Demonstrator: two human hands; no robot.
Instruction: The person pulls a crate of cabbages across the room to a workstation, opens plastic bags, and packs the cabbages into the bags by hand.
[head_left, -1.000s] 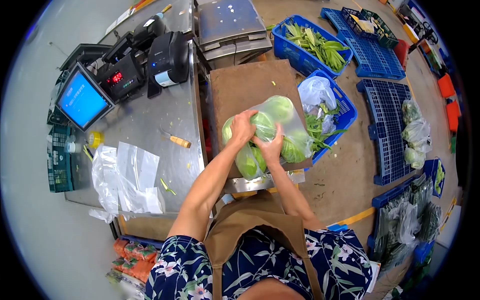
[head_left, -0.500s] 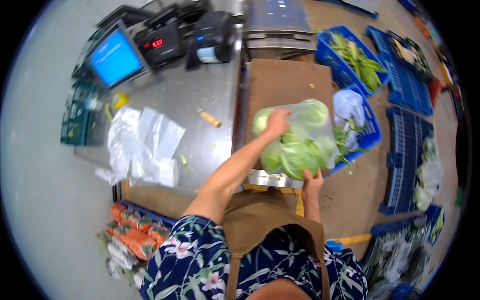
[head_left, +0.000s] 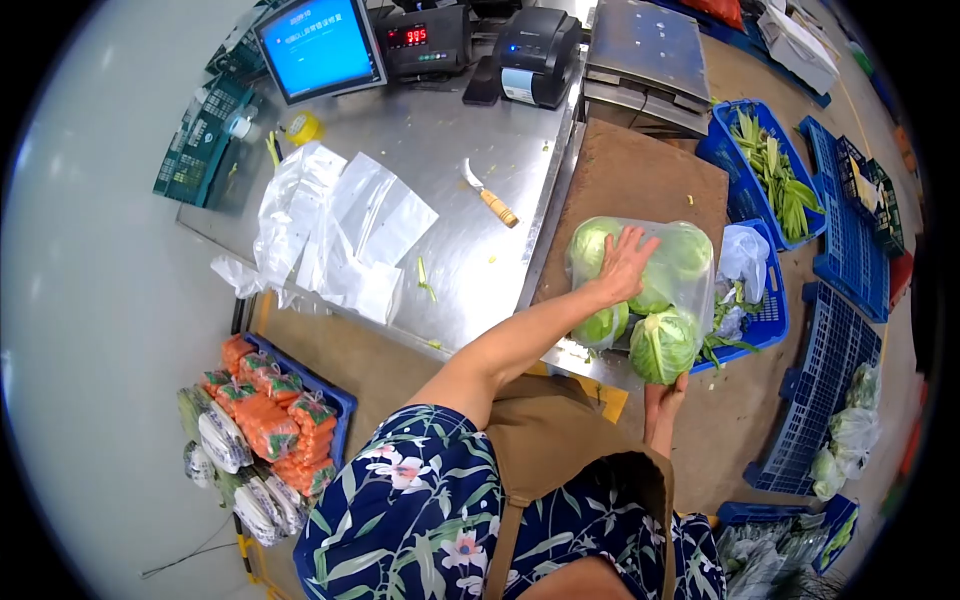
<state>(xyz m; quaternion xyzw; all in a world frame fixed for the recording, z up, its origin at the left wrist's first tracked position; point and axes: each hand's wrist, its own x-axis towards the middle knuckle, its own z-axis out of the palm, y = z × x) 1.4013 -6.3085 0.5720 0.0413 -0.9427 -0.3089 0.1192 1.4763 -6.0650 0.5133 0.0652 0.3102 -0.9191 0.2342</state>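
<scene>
A clear plastic bag (head_left: pixel 655 285) with several green cabbages lies on the brown board (head_left: pixel 640 170). My left hand (head_left: pixel 625 265) rests on top of the bag with its fingers spread. Low on the near side, my right hand (head_left: pixel 664 398) supports a cabbage (head_left: pixel 664 345) at the bag's front edge; its fingers are partly hidden under the cabbage.
To the left, a metal table (head_left: pixel 455 150) bears a hooked knife (head_left: pixel 490 195), plastic bags (head_left: pixel 340 230), a monitor (head_left: pixel 320 45) and a label printer (head_left: pixel 537 55). Blue crates (head_left: pixel 775 325) of leafy greens stand right of the board. Bagged carrots (head_left: pixel 270 420) sit at lower left.
The view has turned, so the board appears farther right. My right hand has moved from the middle of the bag to its near edge. My left hand has opened flat on the bag.
</scene>
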